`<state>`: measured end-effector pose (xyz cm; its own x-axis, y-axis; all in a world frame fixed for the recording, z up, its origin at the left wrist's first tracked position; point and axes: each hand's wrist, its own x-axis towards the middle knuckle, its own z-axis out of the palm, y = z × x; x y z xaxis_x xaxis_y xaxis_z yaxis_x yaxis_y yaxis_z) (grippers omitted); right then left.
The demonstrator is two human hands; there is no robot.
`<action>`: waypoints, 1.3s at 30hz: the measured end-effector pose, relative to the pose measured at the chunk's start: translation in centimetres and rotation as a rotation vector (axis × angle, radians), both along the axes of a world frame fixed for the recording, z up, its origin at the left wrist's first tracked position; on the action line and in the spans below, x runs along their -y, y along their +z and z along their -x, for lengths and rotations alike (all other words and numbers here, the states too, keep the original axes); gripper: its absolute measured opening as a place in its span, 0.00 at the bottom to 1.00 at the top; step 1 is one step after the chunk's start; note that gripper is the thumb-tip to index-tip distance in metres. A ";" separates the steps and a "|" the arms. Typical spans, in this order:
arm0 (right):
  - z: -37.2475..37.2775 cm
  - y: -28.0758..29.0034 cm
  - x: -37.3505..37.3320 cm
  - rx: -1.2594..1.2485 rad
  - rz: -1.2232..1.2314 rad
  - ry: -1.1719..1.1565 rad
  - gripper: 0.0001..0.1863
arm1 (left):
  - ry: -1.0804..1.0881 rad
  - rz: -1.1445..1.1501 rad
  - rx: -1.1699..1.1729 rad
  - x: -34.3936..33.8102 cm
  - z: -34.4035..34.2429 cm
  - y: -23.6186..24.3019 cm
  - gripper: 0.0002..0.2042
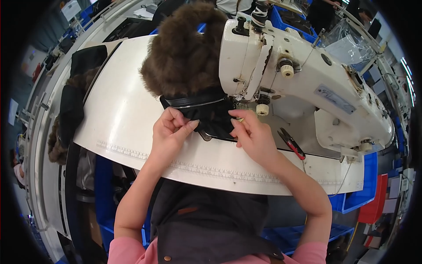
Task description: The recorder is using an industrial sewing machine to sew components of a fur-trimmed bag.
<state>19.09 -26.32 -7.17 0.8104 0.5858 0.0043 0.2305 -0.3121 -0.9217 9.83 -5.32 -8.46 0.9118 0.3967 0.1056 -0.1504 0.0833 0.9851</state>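
Can read no words or numbers clearly. On the arm of the white sewing machine [296,72], shows a silvery plate [335,98] with a dark, slanting line of lettering, too blurred to make out. Near the front edge of the white table [123,105], shows a long printed ruler strip [211,171] with fine tick marks, any figures too small to read.

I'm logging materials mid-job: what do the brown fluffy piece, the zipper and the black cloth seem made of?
Brown fluffy piece: fur, real or faux unclear; its deep, soft pile shows tufts. Zipper: probably metal teeth with a shiny finish, judging by the silvery glint. Black cloth: likely soft textile, fairly matte with folds; fibre unclear.
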 end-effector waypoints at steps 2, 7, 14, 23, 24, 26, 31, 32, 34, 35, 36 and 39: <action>-0.4 -1.8 -0.5 0.458 0.046 0.053 0.15 | -0.012 0.002 0.001 0.1 -0.3 0.0 0.15; -1.1 -1.7 -2.1 1.088 0.232 0.082 0.12 | -0.041 0.015 -0.010 -0.2 -0.2 -0.4 0.15; -3.0 -2.4 -0.4 0.950 -0.086 0.280 0.05 | 0.010 -0.121 -0.020 0.3 0.4 -0.3 0.13; -2.9 -1.7 0.9 0.190 0.001 0.172 0.09 | 0.137 -0.429 -0.025 0.0 1.3 -0.3 0.11; -2.8 -1.8 0.9 0.189 -0.004 0.165 0.09 | 0.171 -0.589 -0.062 0.1 1.6 -0.3 0.11; -2.9 -2.0 0.8 0.430 -0.015 0.203 0.10 | 0.226 -0.858 0.113 0.4 2.3 0.6 0.10; -2.8 -2.4 0.3 0.638 -0.048 0.226 0.05 | -0.011 -1.386 0.633 3.3 0.2 5.6 0.17; -2.8 -2.4 0.4 0.663 -0.059 0.242 0.05 | -0.083 -1.446 0.618 4.1 -1.3 6.8 0.15; -2.7 -2.3 0.8 0.636 -0.051 0.233 0.06 | -0.236 -1.790 0.348 3.6 -3.5 5.9 0.11; -2.7 -2.3 0.9 0.604 -0.046 0.233 0.07 | -0.237 -1.796 0.351 3.0 -4.2 5.8 0.11; -2.5 -2.3 0.9 0.604 -0.049 0.224 0.07 | -0.294 -1.823 0.296 2.4 -4.8 5.7 0.09; -1.9 -2.3 1.0 0.542 -0.136 0.159 0.08 | -0.361 -1.790 0.256 1.4 -5.0 5.4 0.07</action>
<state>21.01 -27.34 -9.47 0.5738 0.6652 0.4777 0.7149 -0.1223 -0.6884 14.80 -6.69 -3.08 0.8126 -0.5203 0.2627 -0.5073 -0.8532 -0.1208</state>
